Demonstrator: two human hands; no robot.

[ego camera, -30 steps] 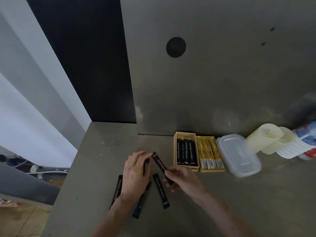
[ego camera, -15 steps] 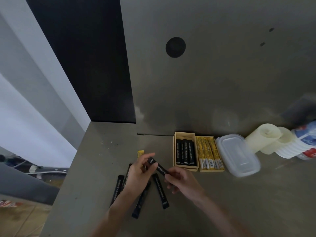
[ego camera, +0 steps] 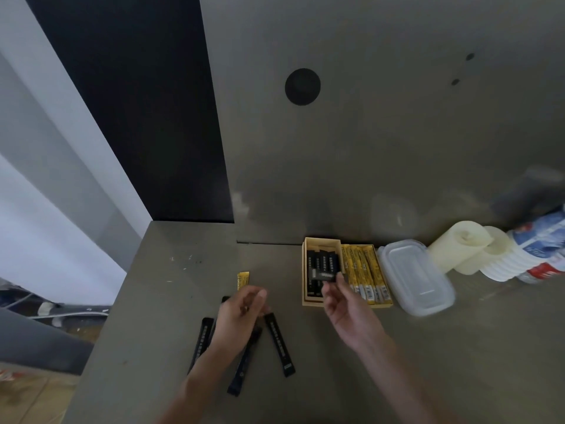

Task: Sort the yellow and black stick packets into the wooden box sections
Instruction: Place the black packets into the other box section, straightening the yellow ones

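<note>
Right hand (ego camera: 347, 306) pinches black packet (ego camera: 323, 275) crosswise above left section of wooden box (ego camera: 321, 240), over black packets already stored (ego camera: 321, 261). Yellow packets (ego camera: 363, 275) fill right section. Left hand (ego camera: 241, 312) at box's 9 o'clock, fingers loosely curled, relaxed. Loose yellow packet (ego camera: 243, 280) at its 12 o'clock; loose black packets (ego camera: 278, 344) on table (ego camera: 153, 301) at its 6 o'clock.

One wooden box (ego camera: 322, 242), one plastic tub (ego camera: 419, 280), one loose yellow packet (ego camera: 243, 280), at least three loose black packets (ego camera: 278, 347) lower centre, one held black packet (ego camera: 324, 275).
</note>
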